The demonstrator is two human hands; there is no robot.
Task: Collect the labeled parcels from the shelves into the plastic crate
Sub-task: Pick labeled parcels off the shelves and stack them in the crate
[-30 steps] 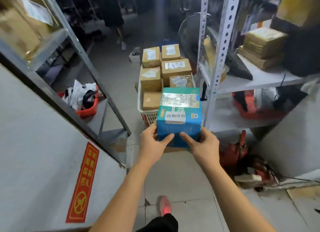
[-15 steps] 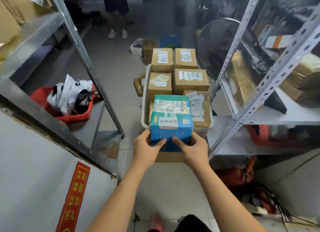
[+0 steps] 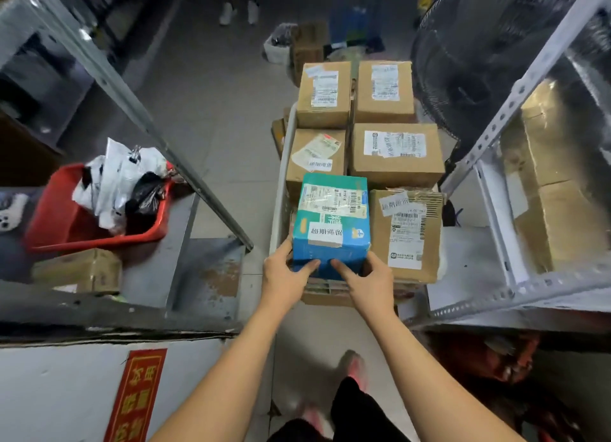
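A blue and teal labeled parcel (image 3: 332,223) is held over the near left corner of the white plastic crate (image 3: 280,193) on the floor. My left hand (image 3: 283,276) grips its near left side and my right hand (image 3: 367,279) grips its near right side, thumbs on the front face. The crate holds several brown cardboard parcels with labels (image 3: 395,152), stacked above its rim. Whether the blue parcel rests on anything below is hidden.
A grey metal shelf on the left carries a red bin (image 3: 66,216) with bags and a small carton (image 3: 79,269). A white perforated shelf (image 3: 496,263) with wrapped boxes stands right. A black fan (image 3: 479,54) is behind the crate. Another person's feet (image 3: 238,11) stand far back.
I have stepped closer to the crate, and both hands have carried the blue parcel forward and down over its near left corner.
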